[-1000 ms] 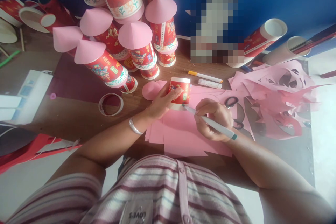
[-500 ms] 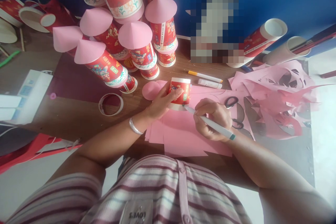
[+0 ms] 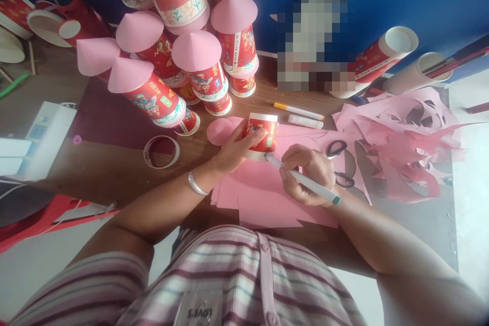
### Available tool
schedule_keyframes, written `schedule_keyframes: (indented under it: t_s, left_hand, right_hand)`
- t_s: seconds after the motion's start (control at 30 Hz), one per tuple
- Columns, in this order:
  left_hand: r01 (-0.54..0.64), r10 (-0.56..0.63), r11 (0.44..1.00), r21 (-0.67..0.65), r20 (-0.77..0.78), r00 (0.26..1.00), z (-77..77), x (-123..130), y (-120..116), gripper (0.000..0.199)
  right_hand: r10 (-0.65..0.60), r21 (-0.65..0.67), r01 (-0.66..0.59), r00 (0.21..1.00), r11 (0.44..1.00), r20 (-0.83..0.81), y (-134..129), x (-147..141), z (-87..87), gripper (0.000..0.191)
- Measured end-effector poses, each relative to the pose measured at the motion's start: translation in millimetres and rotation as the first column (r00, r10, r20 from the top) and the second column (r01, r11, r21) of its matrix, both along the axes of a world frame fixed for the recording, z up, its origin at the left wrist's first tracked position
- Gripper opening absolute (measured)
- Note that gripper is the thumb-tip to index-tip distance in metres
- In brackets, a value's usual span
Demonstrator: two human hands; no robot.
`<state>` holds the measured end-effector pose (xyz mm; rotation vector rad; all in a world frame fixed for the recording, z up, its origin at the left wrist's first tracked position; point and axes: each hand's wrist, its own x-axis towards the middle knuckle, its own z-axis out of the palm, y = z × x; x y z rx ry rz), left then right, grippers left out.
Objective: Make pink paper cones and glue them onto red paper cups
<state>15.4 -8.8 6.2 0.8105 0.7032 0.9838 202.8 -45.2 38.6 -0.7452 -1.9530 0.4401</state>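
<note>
In my left hand (image 3: 237,147) is a red paper cup (image 3: 263,127) with white bands at both ends; the thumb lies across its printed side. My right hand (image 3: 308,175) grips a white marker pen (image 3: 313,187) with a green end. The pen's tip meets the cup's lower white band, where a small dark mark shows. Beneath both hands lie sheets of pink paper (image 3: 267,198). Black-handled scissors (image 3: 345,179) rest just beyond my right hand, partly hidden by it.
Red paper cups with pink cone tops (image 3: 196,53) stand stacked at the back left. A tape roll (image 3: 161,152), a yellow-ended marker (image 3: 298,111) and a white capped stick (image 3: 305,121) lie on the table. Pink paper scraps (image 3: 412,147) are heaped at right, near a red tube (image 3: 382,58).
My right hand and the pen have shifted slightly left along the cup's white band. The cup and my left hand stay nearly still.
</note>
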Motion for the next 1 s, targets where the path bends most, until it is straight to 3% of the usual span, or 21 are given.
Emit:
schedule_keyframes:
  t_s: [0.4, 0.73, 1.0]
  left_hand:
    - [0.043, -0.040, 0.999, 0.028, -0.087, 0.995, -2.2, -2.0, 0.0, 0.031]
    - [0.013, -0.008, 0.999, 0.031, -0.135, 0.991, -6.7, -2.7, -1.2, 0.032]
    - [0.021, -0.019, 1.000, 0.019, -0.110, 0.994, -5.0, -2.6, -1.0, 0.033]
  right_hand:
    - [0.018, -0.018, -0.017, 1.000, 1.000, 0.006, -0.3, -0.9, 0.7, 0.020]
    - [-0.008, -0.009, 0.008, 1.000, 1.000, 0.010, 1.7, 0.3, 1.0, 0.024]
    - [-0.053, -0.014, 0.054, 0.997, 0.998, 0.049, 1.8, 3.3, 2.2, 0.022]
